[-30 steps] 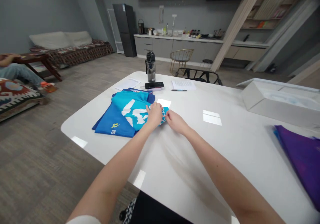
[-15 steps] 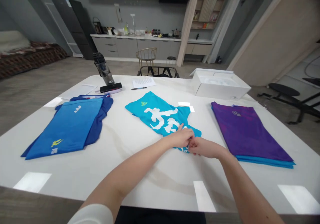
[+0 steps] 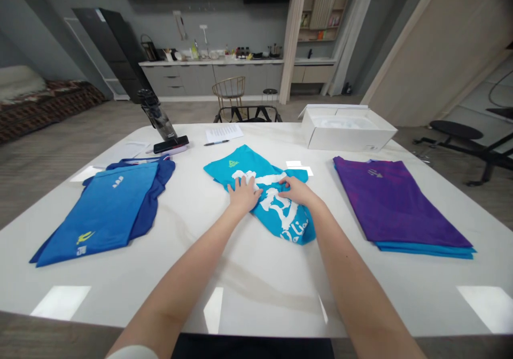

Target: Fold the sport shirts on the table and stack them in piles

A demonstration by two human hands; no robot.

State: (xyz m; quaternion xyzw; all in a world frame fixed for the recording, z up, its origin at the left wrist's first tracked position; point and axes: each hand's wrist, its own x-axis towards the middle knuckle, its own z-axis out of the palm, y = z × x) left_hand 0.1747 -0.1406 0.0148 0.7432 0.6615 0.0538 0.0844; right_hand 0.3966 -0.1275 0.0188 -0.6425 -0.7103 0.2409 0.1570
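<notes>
A turquoise shirt with bold white lettering and a small green logo lies partly folded in the middle of the table. My left hand rests on its left edge, fingers spread flat over the print. On the shirt's right side, my right hand touches the cloth with thumb and fingers apart. The lower end of the shirt, with smaller white script, lies bunched between my forearms. To the left is a blue shirt over a darker blue garment. On the right, a folded purple shirt sits on turquoise cloth.
At the back right of the white table stands an open white box. A handheld vacuum, a phone, a pen and a printed sheet are along the far side. Beyond are chairs and a kitchen counter.
Both hands have come apart from the shirt's lower right part and moved up over its print. My left hand has spread out; the shirt's lower end now shows more script.
</notes>
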